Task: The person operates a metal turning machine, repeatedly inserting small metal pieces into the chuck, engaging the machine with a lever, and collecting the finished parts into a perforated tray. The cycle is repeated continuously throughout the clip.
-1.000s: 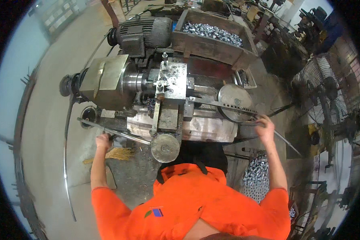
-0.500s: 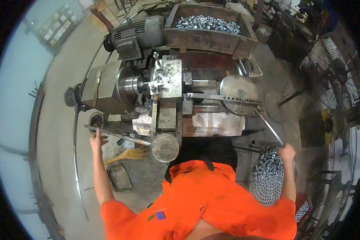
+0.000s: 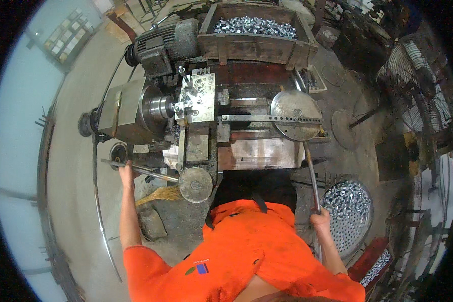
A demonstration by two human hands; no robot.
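Note:
My right hand [image 3: 321, 218] is closed round the lower part of a long steel lever [image 3: 311, 171], which runs up to a round metal disc [image 3: 296, 115] with a perforated flat bar [image 3: 267, 119] across it. On the other side, my left hand [image 3: 127, 173] is closed on a second lever [image 3: 158, 174], near its outer end. That lever joins a smaller round disc [image 3: 195, 184] at the front of the lathe. Beyond it, the tool block [image 3: 204, 98] sits close beside the chuck [image 3: 160, 107]. Any workpiece between them is too small to make out.
A wooden crate [image 3: 259, 48] of shiny metal parts stands behind the lathe, right of a motor [image 3: 166, 43]. At right are a perforated basin [image 3: 348, 241] of similar parts, a red container [image 3: 370, 259] and a fan [image 3: 412, 75]. A straw broom [image 3: 161, 195] lies at left.
My right hand has pulled its lever down and left, toward my body. The tool block and small disc have shifted left, nearer the chuck. My left hand has stayed by its lever.

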